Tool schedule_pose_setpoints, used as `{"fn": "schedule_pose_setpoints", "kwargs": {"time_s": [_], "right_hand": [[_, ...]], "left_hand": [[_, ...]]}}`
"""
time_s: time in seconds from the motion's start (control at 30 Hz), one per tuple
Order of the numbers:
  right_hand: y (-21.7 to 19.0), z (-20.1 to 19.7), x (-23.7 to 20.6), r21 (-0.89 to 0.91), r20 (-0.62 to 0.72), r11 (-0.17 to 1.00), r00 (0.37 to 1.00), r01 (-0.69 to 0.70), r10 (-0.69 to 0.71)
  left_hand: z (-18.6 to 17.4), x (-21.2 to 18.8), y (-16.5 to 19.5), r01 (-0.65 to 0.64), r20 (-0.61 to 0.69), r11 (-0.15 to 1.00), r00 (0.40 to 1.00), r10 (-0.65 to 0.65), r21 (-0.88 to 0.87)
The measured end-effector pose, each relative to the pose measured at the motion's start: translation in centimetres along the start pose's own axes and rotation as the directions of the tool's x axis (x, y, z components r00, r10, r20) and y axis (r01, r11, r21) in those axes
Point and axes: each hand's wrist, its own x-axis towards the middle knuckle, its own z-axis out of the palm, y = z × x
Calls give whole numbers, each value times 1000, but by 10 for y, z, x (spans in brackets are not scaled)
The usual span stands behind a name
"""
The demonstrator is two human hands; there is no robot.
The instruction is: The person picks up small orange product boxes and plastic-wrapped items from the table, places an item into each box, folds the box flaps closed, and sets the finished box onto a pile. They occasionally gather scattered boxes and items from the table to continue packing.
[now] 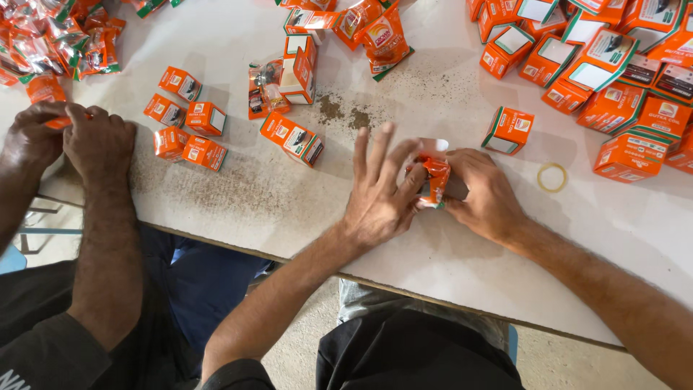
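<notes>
Just left of the yellow rubber band, both hands, left hand and right hand, grip a small orange plastic packet.

Orange packet, white table

A white counter, stained with dark specks toward twelve o'clock, is seen under even daylight. A speckled grey floor is visible below its edge at six o'clock.
</notes>
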Motion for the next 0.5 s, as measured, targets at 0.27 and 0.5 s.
{"fn": "schedule_pose_setpoints", "kwargs": {"time_s": [0.27,0.5], "right_hand": [[-9,-3,3,9,16,1000,1000,-8,8],[-5,0,-4,18,6,1000,1000,-22,21]], "left_hand": [[7,20,11,205,12,979,979,-205,8],[14,20,4,554,183,675,821,-542,-486]]}}
